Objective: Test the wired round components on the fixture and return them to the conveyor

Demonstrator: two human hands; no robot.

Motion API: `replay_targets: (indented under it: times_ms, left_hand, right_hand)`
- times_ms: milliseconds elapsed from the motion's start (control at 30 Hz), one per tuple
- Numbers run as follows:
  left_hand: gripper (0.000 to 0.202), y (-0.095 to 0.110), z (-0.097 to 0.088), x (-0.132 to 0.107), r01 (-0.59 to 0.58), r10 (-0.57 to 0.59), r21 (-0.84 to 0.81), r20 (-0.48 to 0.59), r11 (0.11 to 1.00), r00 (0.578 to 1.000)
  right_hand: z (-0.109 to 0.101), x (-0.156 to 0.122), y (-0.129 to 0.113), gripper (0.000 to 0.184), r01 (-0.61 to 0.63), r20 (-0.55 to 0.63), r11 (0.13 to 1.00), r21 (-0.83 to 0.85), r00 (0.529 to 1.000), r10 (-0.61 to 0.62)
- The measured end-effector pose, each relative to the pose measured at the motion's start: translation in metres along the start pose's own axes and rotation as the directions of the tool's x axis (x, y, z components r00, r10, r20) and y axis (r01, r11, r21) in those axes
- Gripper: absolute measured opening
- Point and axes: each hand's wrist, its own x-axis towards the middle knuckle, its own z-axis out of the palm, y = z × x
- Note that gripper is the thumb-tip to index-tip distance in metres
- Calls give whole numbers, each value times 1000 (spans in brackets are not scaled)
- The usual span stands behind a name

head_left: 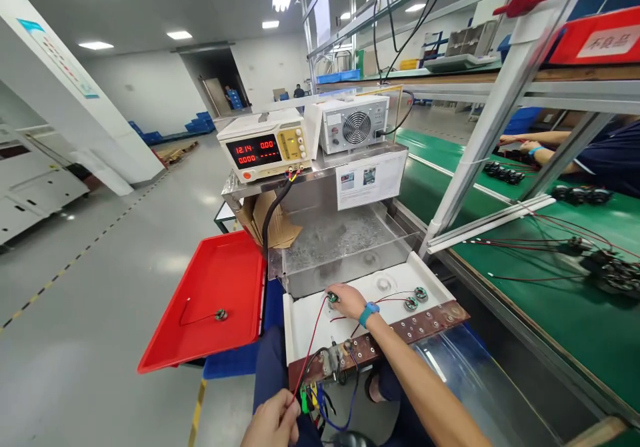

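My right hand [350, 302], a blue band at its wrist, reaches over the white tray [305, 330]. Its fingers are closed on a small round circuit-board part [333, 297] with green and metal showing. From that part a red wire [316, 333] runs down to my left hand [275, 420], which pinches the wire near its end. Two similar round parts with red and black leads, one at the right of the tray [421, 293] and a second beside it [411, 303], lie apart from my hand.
A brown riveted strip [400, 332] with cables forms the tray's front edge. At left, a red tray [210, 347] holds one round wired part [221, 314]. A power supply [265, 147] stands behind. On the green bench [540, 300] lie wired parts; a co-worker's hands [530, 145] are there.
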Motion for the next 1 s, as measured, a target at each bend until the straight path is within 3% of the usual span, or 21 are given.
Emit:
replay_targets:
  times_ms: [100, 167, 300, 433, 533, 700, 833, 1000]
  left_hand:
    - [53, -13, 22, 8, 110, -86, -280, 97, 954, 992]
    - [62, -9, 36, 14, 165, -104, -409, 167, 897, 980]
    - [66, 25, 48, 25, 135, -4, -631, 205, 764, 979]
    - [54, 66, 37, 36, 43, 92, -762, 133, 646, 987]
    - [49, 87, 24, 47, -4, 118, -766, 95, 643, 988]
    - [56, 101, 16, 74, -76, 90, -667, -14, 741, 996]
    - [54, 101, 22, 98, -161, 133, -611, -91, 775, 987]
    - [39, 87, 41, 128, -322, 257, -314, -231, 893, 938]
  right_hand:
    - [10, 4, 11, 39, -64, 17, 997, 49, 998, 63]
    - [14, 1, 18, 38, -67, 11, 994, 81, 998, 66]
    - [16, -2, 21, 41, 54, 4, 996, 71, 998, -55]
    - [17, -1, 16, 47, 163, 38, 987, -3, 986, -163]
    - [18, 0, 16, 49, 207, 52, 977, -56, 977, -205]
    - [23, 3, 19, 50, 243, 105, 966, -87, 967, -234]
    - [25, 8, 22, 39, 189, 126, 975, -119, 977, -174]
    - [23, 10, 22, 25, 124, 144, 981, -150, 984, -102]
